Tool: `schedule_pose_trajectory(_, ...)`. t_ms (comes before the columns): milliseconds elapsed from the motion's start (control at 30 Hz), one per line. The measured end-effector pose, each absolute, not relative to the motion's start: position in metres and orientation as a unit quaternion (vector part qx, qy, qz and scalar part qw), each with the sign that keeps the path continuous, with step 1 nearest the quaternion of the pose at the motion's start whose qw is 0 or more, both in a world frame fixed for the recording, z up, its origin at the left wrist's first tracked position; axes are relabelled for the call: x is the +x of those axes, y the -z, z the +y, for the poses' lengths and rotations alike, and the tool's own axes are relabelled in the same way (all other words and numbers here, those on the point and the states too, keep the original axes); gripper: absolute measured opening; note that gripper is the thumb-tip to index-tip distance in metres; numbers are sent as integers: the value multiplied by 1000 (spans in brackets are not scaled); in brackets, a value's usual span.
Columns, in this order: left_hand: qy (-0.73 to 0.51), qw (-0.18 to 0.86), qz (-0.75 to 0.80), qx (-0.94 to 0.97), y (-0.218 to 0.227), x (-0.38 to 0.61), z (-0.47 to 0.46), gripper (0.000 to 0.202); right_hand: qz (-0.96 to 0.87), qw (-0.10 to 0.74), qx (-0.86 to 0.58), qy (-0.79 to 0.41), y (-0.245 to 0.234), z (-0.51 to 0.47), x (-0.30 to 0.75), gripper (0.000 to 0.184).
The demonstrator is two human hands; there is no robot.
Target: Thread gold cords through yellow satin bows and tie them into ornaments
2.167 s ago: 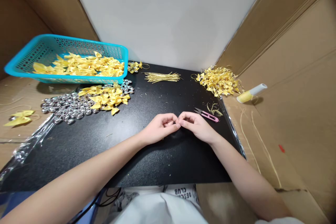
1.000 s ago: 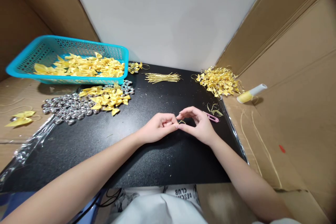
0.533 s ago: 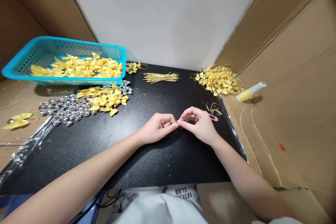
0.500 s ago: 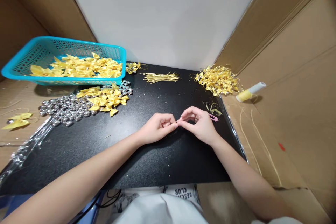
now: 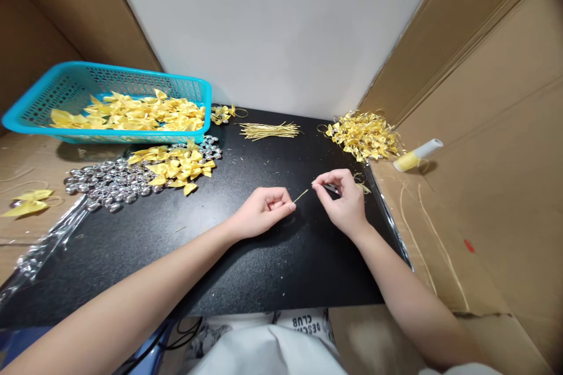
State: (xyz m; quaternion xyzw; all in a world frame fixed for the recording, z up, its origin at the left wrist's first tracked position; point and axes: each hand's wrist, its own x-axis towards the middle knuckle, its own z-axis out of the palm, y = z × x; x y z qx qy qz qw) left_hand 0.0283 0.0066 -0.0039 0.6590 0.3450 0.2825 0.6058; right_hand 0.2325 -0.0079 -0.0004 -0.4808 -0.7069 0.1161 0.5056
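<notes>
My left hand (image 5: 264,211) rests on the black mat (image 5: 246,263) in a loose fist and pinches a short gold thread (image 5: 301,195), whose free end points up and right. My right hand (image 5: 345,202) lies a little to the right, apart from the thread's tip. Its fingers are curled over the thread snips (image 5: 329,187), of which only a bit of grey blade shows between thumb and fingers. Whether the snips are lifted off the mat I cannot tell.
A blue basket (image 5: 109,67) of yellow bows stands at the back left. In front of it lie loose yellow bows (image 5: 180,164) and silver beads (image 5: 109,181). A bundle of cut gold threads (image 5: 270,130) and a heap of small gold pieces (image 5: 365,135) lie at the back. A yellow spool (image 5: 416,156) lies on the cardboard (image 5: 505,187) to the right.
My hands were pinched together at the fingertips. Now the right hand has let go and moved right and back onto the snips, while the left keeps the thread.
</notes>
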Motion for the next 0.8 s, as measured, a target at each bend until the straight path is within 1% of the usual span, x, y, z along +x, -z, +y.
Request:
schedule_pose_trajectory(100, -282, 608, 344, 658, 4, 28, 6, 33, -701, 510, -481, -132, -3, -8, 233, 16)
schedule_pose_trajectory(200, -282, 611, 342, 656, 2, 28, 5, 34, -759, 440, -445, -179, -8, -10, 230, 27)
schedule_pose_trajectory(233, -282, 612, 340, 656, 2, 28, 5, 35, -782, 412, -426, -190, -9, -11, 229, 27)
schedule_pose_trajectory(300, -283, 611, 339, 657, 2, 28, 5, 35, -815, 379, -392, -194, -9, -10, 226, 17)
schedule_pose_trajectory(367, -282, 610, 340, 658, 2, 27, 5, 34, -824, 380, -377, -183, -7, -10, 224, 7)
schedule_pose_trajectory(533, -286, 611, 346, 652, 5, 28, 6, 31, -824, 388, -388, -143, -5, -9, 224, 9)
schedule_pose_trajectory(667, -291, 605, 345, 656, 6, 27, 8, 25, -831, 366, -406, -103, -6, -10, 225, 11)
schedule_pose_trajectory(733, -309, 593, 326, 668, 5, 26, 8, 19, -835, 357, -409, -91, -8, -11, 225, 12)
schedule_pose_trajectory(800, -349, 600, 306, 652, 2, 26, 8, 8, -840, 354, -402, -80, -9, -11, 225, 12)
